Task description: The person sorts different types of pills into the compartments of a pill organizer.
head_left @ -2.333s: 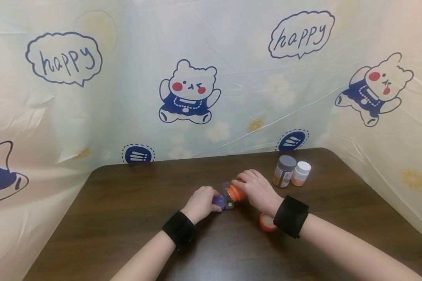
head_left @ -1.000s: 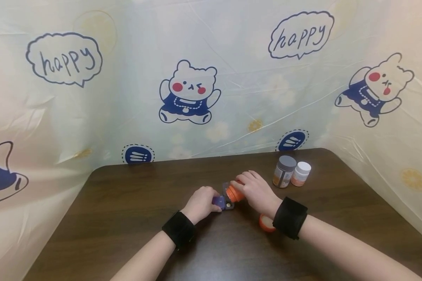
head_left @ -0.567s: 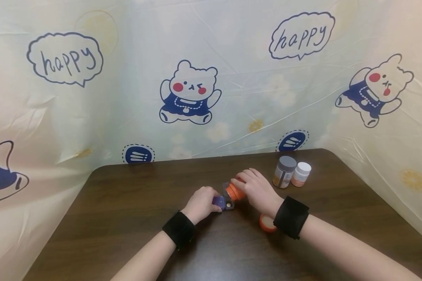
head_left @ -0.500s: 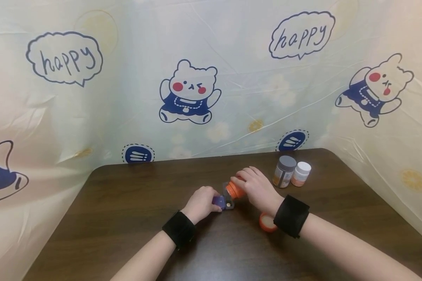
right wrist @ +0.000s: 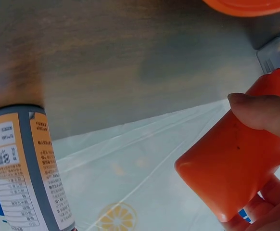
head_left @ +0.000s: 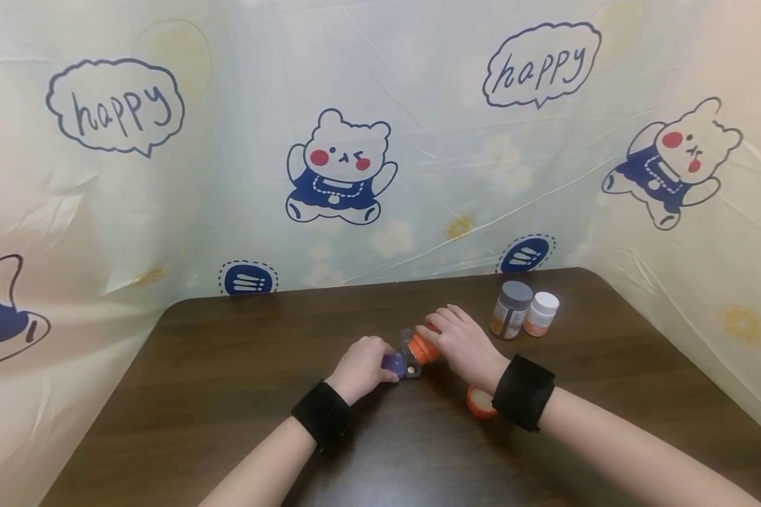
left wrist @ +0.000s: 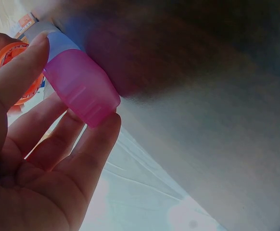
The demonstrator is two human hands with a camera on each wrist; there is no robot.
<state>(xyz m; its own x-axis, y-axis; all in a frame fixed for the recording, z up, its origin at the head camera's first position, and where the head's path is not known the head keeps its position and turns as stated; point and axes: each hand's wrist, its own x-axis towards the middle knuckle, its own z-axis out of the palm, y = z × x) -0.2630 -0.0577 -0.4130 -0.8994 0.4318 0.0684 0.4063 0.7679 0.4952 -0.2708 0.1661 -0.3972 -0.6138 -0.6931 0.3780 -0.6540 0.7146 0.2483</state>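
Loose cap: an orange cap lies open side up on the table, just beside the right wrist band; it is already off its bottle.
Left hand: the left hand has its grip pinched round a purple pill case, thumb on one side and fingers on the other, as the left wrist view shows. The case rests low at the middle of the table.
Case opening: a small pale round thing, perhaps a tablet, sits at the open end of the case; the view is too small to be sure.
Right hand: the right hand has its grip curled round an orange bottle, tipped with its mouth toward the case and almost touching it.
Progress: uncapping is done and pouring appears to be in hand; righting and capping the bottle and closing the case seem left.
Beyond: a grey-lidded jar and a white-lidded bottle stand capped, side by side.
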